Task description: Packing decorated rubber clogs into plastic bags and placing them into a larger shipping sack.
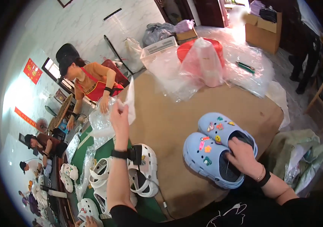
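My right hand [242,156] grips a pair of light blue clogs [207,145] side by side at their inner edges, its fingers reaching into the dark foot openings. Colourful charms dot the clogs' toes. My left hand [119,120] is raised at the table's far left side, thumb and fingers closed on a thin whitish plastic bag [130,100]. Below that wrist, white clogs [146,166] rest on the green part of the table, partly hidden by my forearm.
Clear plastic bags [248,75] and a red round container [184,49] lie at the far side of the brown table [169,121]. A co-worker in a red apron [95,85] handles clear plastic beyond my left hand. Green-grey sacking [288,149] sits right of the table.
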### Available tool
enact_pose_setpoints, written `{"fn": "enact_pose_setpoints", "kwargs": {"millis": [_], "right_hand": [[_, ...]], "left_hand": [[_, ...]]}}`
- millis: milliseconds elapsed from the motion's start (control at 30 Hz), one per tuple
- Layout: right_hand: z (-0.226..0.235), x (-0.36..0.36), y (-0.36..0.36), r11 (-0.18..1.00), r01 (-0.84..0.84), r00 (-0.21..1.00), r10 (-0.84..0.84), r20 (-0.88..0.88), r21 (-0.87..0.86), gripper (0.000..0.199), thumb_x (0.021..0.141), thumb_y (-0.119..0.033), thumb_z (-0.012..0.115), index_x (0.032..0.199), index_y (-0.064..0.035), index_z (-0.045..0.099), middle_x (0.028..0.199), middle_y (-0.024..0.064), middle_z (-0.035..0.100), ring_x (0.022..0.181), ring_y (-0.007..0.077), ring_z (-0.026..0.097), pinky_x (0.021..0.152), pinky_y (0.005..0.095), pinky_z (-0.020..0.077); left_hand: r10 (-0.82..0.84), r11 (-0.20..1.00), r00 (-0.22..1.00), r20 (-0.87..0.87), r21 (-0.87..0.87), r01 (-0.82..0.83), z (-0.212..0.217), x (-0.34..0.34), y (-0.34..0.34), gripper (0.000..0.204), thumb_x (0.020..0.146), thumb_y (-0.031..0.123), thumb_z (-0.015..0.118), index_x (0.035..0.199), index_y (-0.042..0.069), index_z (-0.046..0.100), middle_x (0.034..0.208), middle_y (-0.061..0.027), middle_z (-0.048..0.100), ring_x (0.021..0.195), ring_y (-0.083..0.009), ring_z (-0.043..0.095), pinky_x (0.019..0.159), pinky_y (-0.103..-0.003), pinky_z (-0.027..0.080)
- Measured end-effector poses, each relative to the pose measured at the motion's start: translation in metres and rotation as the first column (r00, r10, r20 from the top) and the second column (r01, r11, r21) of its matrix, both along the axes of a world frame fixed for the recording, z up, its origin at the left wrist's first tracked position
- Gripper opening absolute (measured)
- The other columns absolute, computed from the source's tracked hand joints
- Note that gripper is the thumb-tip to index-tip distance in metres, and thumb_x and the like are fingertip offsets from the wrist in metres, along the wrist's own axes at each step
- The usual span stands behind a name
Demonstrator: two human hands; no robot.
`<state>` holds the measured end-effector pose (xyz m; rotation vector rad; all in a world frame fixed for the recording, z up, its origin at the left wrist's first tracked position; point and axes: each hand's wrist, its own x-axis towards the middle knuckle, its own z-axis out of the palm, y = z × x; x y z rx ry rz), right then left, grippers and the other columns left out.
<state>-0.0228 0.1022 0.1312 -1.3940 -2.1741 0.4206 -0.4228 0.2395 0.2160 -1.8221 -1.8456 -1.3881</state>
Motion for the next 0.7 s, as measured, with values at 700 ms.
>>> {"fn": "enact_pose_setpoints", "kwargs": {"millis": [700], "right_hand": [[-0.026,0.200,-0.107,0.781,0.624,0.774,-0.621,-0.125,-0.019,0.024,0.080,-0.010,0.063,0.095,0.0018,0.049,0.092,0.0207,0.050,0.089,0.0439,0.054,0.072,0.0468,0.0418]], "left_hand": [[-0.575,0.734,0.801,-0.165,-0.535,0.417,-0.111,0.208,-0.168,0.032,0.087,0.014,0.057,0.116,0.003,0.059,0.138,-0.0155,0.047,0.128,-0.0400,0.043,0.110,-0.058,0.029]]}}
